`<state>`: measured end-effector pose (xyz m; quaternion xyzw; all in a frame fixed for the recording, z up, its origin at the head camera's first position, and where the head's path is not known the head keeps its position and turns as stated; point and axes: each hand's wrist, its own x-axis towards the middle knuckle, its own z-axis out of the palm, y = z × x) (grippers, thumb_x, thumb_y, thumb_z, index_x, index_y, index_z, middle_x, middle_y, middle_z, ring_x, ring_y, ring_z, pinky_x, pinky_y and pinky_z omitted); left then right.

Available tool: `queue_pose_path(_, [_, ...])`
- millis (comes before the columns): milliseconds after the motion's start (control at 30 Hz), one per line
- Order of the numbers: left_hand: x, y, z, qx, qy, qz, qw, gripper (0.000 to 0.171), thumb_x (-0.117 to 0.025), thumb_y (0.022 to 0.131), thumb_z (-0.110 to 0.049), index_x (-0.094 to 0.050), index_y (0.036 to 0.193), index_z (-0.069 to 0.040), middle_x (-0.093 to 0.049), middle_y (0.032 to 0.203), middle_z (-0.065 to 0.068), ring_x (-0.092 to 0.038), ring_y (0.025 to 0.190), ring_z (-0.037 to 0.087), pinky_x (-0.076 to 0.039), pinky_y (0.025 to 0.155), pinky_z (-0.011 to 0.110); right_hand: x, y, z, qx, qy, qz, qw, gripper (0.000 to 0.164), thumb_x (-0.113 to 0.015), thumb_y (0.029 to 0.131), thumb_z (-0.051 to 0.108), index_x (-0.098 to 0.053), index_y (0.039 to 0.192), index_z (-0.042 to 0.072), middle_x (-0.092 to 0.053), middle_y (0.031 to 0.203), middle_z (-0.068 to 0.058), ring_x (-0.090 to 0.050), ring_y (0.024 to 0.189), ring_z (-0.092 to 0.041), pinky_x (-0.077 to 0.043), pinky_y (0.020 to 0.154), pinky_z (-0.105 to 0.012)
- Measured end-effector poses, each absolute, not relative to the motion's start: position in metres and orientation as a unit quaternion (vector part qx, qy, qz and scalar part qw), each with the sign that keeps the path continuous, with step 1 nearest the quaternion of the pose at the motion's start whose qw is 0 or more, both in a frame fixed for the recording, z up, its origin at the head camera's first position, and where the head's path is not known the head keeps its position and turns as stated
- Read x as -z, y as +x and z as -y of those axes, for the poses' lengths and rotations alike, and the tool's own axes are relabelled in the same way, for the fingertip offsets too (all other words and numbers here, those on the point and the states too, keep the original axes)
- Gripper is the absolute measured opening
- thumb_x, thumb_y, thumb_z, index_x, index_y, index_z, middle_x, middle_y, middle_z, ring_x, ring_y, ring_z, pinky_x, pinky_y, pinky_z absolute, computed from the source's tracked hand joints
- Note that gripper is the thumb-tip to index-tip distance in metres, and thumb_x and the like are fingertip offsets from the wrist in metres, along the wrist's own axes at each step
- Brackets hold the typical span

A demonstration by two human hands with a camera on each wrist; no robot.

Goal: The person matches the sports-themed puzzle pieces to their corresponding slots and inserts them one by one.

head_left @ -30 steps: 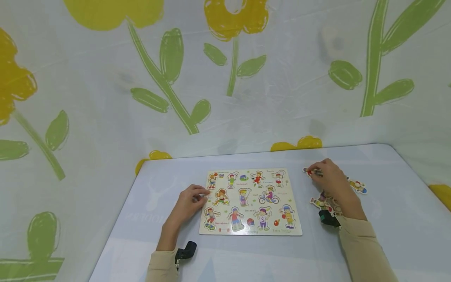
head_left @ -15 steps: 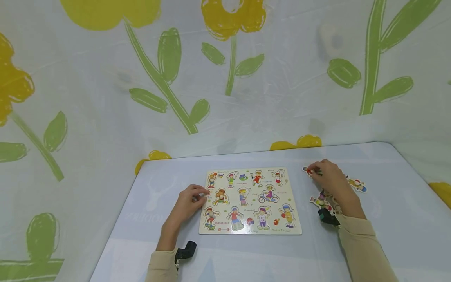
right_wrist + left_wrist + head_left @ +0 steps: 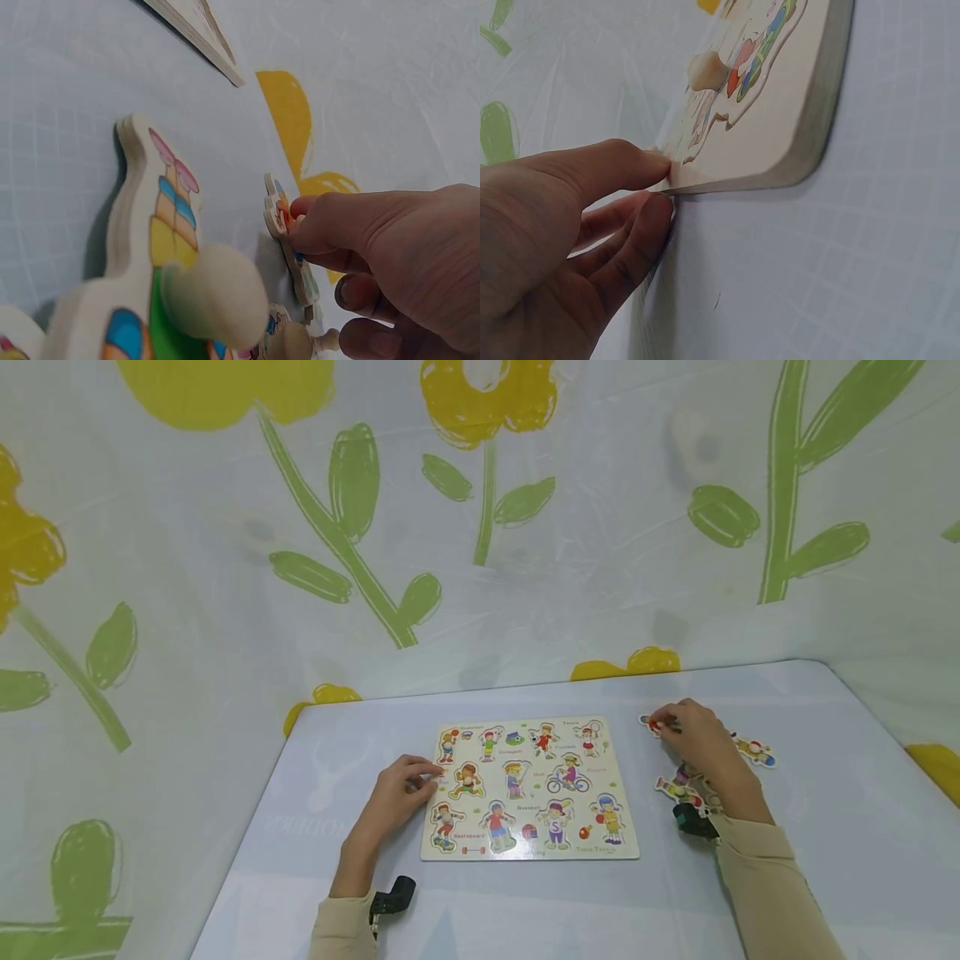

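Note:
My left hand [image 3: 397, 792] is at the left edge of a wooden knob puzzle board [image 3: 495, 795] printed with children playing sports. In the left wrist view, the thumb lies on the board's face [image 3: 772, 146] and the fingers meet its edge from below, so the edge is pinched. To the right of the board, my right hand [image 3: 702, 745] pinches a small figure-shaped puzzle piece [image 3: 648, 725] between thumb and index finger. The right wrist view shows that piece [image 3: 274, 216] tilted up on its side, its knob hidden by the fingertips.
More knobbed puzzle pieces [image 3: 678, 792] lie in a group under the right wrist, and another piece [image 3: 756, 750] is just right of the hand. One with a round wooden knob [image 3: 225, 296] looms close in the right wrist view. A flowered curtain [image 3: 600, 568] hangs behind the table.
The head view has shifted slightly. Both hands hold nearly the same places, the left at the board's edge and the right on the puzzle piece.

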<state>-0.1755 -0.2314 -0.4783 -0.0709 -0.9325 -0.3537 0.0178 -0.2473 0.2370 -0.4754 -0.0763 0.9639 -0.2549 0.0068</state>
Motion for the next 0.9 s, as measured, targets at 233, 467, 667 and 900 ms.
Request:
queue_pose_path(233, [0.480,-0.176,0.232,0.356,-0.067,0.932,0.017,0.020,-0.072,0.085,-0.006,-0.076,0.104,-0.013,-0.064,0.113,0.006,-0.059,0.084,0.011,-0.050,0.073,0.022,0.474,-0.246,-0.237,0.253,-0.073,-0.965,0.010,0.023,-0.060,0.094,0.010,-0.069,0.113,0.003,-0.061,0.109,-0.022,-0.057,0.091,-0.030,-0.048,0.079,-0.049])
queue_pose_path(467, [0.480,-0.176,0.232,0.360,-0.068,0.930,0.016,0.021,-0.072,0.085,-0.006,-0.076,0.104,-0.013,-0.064,0.113,0.005,-0.058,0.084,0.011,-0.050,0.073,0.022,0.470,-0.244,-0.235,0.254,-0.079,-0.964,0.009,0.023,-0.061,0.094,0.010,-0.068,0.114,0.002,-0.063,0.109,-0.021,-0.059,0.099,-0.035,-0.048,0.086,-0.053])
queue_pose_path(667, [0.479,-0.176,0.232,0.362,-0.071,0.929,0.018,0.020,-0.072,0.085,-0.006,-0.076,0.104,-0.013,-0.064,0.113,0.006,-0.058,0.084,0.011,-0.050,0.073,0.022,0.466,-0.243,-0.233,0.262,-0.085,-0.961,0.007,0.023,-0.062,0.094,0.012,-0.068,0.114,0.002,-0.063,0.108,-0.019,-0.060,0.097,-0.033,-0.048,0.082,-0.051])
queue_pose_path(900, [0.479,-0.175,0.232,0.359,-0.070,0.930,0.022,0.021,-0.072,0.084,-0.006,-0.076,0.104,-0.013,-0.064,0.113,0.006,-0.058,0.084,0.011,-0.050,0.073,0.023,0.464,-0.243,-0.227,0.265,-0.085,-0.960,0.019,0.024,-0.063,0.094,0.013,-0.068,0.114,0.002,-0.064,0.107,-0.017,-0.060,0.098,-0.032,-0.049,0.084,-0.051])
